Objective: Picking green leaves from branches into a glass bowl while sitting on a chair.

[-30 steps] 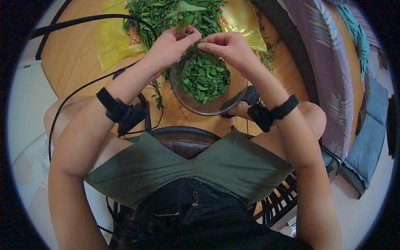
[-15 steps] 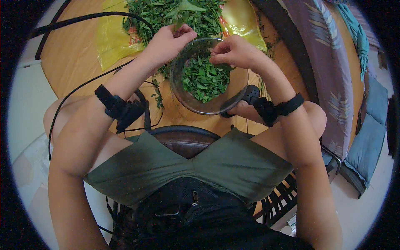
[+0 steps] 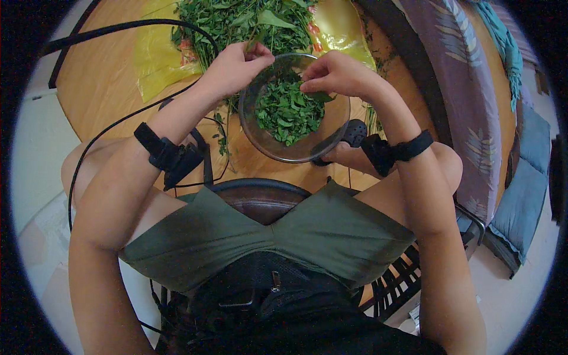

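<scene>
A leafy green stem point(image 3: 275, 19) stands up out of my left hand point(image 3: 244, 68), its thumb and fingers pinched together at the bowl's far left rim. Over the right side of the clear bowl point(image 3: 296, 160), my right hand point(image 3: 338, 76) is closed in a pinch on a green leaf point(image 3: 321, 96), part of which shows below the fingertips. Loose picked leaves point(image 3: 290, 115) lie heaped inside the bowl. Just beyond it rises a large pile of leafy stems point(image 3: 225, 23), resting on a yellow plastic sack point(image 3: 161, 59).
A black cable point(image 3: 109, 121) loops along my left side. Beneath the bowl is a wooden floor point(image 3: 94, 77), with a dark clog point(image 3: 355, 133) near its right side. Patterned fabric point(image 3: 467, 89) hangs at the right, and a blue cushion point(image 3: 523, 201) lies farther right.
The leaf above my left hand has dipped a little down and to the right. Both hands stay pinched in almost the same places, and the whole view has shifted slightly.
</scene>
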Available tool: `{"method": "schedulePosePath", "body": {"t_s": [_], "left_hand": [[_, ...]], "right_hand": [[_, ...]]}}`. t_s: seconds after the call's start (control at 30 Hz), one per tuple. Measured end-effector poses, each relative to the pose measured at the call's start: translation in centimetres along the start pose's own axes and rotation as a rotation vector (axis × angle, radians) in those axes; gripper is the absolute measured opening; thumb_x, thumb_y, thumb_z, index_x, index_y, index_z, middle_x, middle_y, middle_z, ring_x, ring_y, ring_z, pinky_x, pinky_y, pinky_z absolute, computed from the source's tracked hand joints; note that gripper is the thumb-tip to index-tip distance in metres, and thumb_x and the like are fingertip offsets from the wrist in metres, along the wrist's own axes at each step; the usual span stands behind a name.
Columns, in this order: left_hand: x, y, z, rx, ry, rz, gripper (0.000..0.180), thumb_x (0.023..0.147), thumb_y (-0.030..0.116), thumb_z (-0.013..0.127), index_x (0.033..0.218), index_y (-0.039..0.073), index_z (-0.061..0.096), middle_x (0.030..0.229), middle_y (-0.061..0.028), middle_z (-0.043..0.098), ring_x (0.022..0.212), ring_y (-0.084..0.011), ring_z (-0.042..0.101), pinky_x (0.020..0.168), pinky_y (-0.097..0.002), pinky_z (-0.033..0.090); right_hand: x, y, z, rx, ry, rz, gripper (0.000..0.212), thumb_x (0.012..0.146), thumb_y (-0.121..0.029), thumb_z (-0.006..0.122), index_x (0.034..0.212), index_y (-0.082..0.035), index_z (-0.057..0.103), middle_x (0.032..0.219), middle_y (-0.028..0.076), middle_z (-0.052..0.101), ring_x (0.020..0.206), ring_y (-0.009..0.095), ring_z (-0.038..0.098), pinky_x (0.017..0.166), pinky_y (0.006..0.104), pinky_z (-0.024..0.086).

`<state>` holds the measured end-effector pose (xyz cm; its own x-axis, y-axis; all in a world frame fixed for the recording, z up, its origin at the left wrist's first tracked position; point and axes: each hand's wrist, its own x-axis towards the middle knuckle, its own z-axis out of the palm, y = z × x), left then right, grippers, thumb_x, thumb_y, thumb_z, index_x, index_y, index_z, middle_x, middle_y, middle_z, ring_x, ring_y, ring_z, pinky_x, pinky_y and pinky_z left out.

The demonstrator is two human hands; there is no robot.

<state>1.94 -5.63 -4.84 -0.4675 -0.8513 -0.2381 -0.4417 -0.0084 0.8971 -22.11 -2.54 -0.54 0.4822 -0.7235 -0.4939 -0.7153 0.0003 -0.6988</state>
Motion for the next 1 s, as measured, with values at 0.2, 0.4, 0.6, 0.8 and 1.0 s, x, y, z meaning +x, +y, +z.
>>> {"method": "schedulePosePath", "body": {"t_s": [0.2, 0.4, 0.6, 0.8, 1.0], "left_hand": [[-0.6, 0.8, 0.1, -0.045, -0.031, 0.010, 0.029, 0.084, 0.031, 0.067, 0.096, 0.005, 0.067, 0.084, -0.0056, 0.067, 0.079, -0.0135, 0.061, 0.074, -0.0298, 0.048], [-1.4, 2.8, 0.5, -0.213, -0.080, -0.048, 0.025, 0.083, 0.029, 0.068, 0.096, 0.007, 0.068, 0.078, -0.0008, 0.063, 0.074, -0.0074, 0.056, 0.069, -0.0245, 0.045], [-1.8, 3.1, 0.4, -0.122, -0.067, -0.066, 0.023, 0.084, 0.021, 0.064, 0.102, 0.006, 0.060, 0.075, 0.0008, 0.057, 0.068, -0.0081, 0.052, 0.064, -0.0244, 0.043], [-1.8, 3.4, 0.4, -0.198, -0.198, -0.177, 0.023, 0.088, 0.016, 0.049, 0.109, 0.006, 0.048, 0.082, -0.0015, 0.055, 0.064, -0.0088, 0.046, 0.056, -0.0246, 0.040], [-2.8, 3.5, 0.8, -0.190, -0.233, -0.218, 0.020, 0.087, 0.012, 0.044, 0.106, 0.007, 0.045, 0.084, -0.0016, 0.053, 0.065, -0.0074, 0.044, 0.051, -0.0239, 0.037]], "right_hand": [[0.6, -0.4, 1.2, 0.034, 0.202, -0.054, 0.033, 0.080, -0.030, 0.073, 0.093, 0.000, 0.070, 0.072, 0.003, 0.065, 0.066, 0.008, 0.058, 0.061, 0.0235, 0.047], [1.6, -1.3, 3.2, 0.260, 0.312, -0.035, 0.031, 0.081, -0.030, 0.073, 0.088, -0.001, 0.071, 0.069, 0.001, 0.064, 0.066, 0.006, 0.056, 0.060, 0.0230, 0.045], [0.5, -0.5, 0.9, -0.136, 0.237, 0.022, 0.025, 0.080, -0.028, 0.070, 0.082, -0.003, 0.072, 0.065, 0.006, 0.065, 0.059, 0.009, 0.058, 0.057, 0.0268, 0.047], [-5.8, 9.8, -3.9, -0.423, 0.111, 0.605, 0.028, 0.075, -0.029, 0.069, 0.068, -0.002, 0.071, 0.061, 0.011, 0.066, 0.060, 0.021, 0.066, 0.061, 0.0334, 0.052], [-7.2, 11.4, -2.8, -0.359, 0.281, 0.823, 0.034, 0.077, -0.033, 0.068, 0.070, 0.000, 0.070, 0.062, 0.011, 0.066, 0.061, 0.021, 0.065, 0.062, 0.0341, 0.052]]}}
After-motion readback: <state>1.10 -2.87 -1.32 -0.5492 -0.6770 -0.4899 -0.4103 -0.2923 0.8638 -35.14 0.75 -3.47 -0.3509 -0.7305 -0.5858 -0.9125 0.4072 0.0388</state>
